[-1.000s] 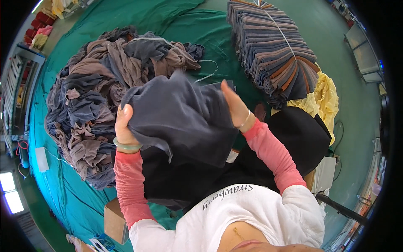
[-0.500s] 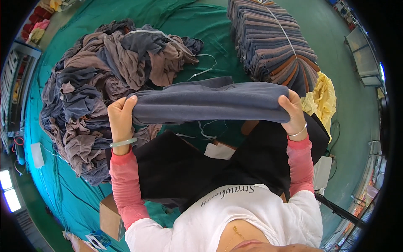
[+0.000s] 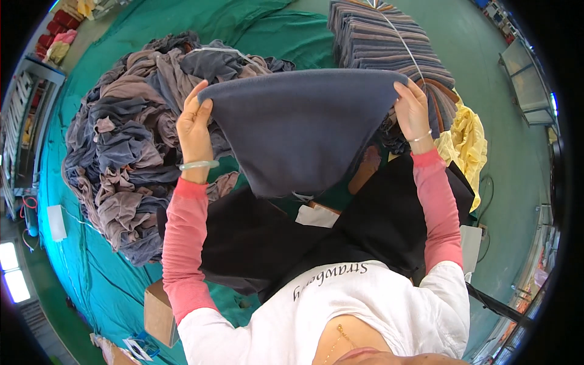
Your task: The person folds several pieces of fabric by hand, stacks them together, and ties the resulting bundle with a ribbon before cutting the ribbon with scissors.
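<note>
A dark blue-grey cloth [image 3: 304,131] hangs stretched between my two hands, its upper edge pulled nearly straight. My left hand [image 3: 195,125] pinches its upper left corner between thumb and fingers. At the opposite corner my right hand [image 3: 412,109] grips the same edge. The lower part of the cloth narrows and drops toward my lap. Behind my left hand lies a big heap of crumpled grey-blue and brownish cloths [image 3: 131,137]. Beyond my right hand stands a neat stack of folded cloths [image 3: 389,45], tied with a pale strap.
A green sheet [image 3: 286,33] covers the floor under the heap. Yellow fabric [image 3: 468,143] lies beside the stack. A cardboard box [image 3: 159,313] stands at the lower left, and a white piece [image 3: 316,216] lies between my black-clad legs. A metal rack [image 3: 27,134] is at far left.
Both hands have risen and moved farther away. The cloth, a folded horizontal band before, now hangs open downward from its stretched upper edge.
</note>
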Available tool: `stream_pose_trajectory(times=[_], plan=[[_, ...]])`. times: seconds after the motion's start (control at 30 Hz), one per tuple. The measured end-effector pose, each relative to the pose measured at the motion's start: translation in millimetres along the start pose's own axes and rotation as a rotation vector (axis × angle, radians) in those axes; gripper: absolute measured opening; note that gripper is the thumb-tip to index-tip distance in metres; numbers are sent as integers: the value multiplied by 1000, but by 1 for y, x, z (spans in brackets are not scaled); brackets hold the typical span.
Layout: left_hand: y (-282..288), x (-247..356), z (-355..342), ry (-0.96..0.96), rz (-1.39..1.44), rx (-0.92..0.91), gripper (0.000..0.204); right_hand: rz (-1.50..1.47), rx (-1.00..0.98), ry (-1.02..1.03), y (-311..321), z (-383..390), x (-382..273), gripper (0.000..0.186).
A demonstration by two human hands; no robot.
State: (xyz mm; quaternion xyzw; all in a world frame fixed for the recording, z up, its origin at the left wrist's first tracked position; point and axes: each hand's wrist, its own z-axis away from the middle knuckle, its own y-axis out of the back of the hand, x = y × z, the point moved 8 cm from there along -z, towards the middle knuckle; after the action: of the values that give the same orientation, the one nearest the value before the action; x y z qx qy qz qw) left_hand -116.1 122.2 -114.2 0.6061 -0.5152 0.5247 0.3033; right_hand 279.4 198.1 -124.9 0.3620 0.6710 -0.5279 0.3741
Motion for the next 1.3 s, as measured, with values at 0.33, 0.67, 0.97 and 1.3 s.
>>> stream_pose_trajectory(times=[0.33,0.67,0.97,1.3], plan=[[13,18,33,145,-348,-372,20,155,-61,-122,33,32,38,22],[55,-122,88,755,-338,-540,13,455,-206,-568,55,87,140,11],[97,-197,9,282,-941,-303,57,1690,-305,-22,-8,48,219,64],[277,-97,-74,299,-2004,217,109,1770,-577,-398,-1,84,284,80]])
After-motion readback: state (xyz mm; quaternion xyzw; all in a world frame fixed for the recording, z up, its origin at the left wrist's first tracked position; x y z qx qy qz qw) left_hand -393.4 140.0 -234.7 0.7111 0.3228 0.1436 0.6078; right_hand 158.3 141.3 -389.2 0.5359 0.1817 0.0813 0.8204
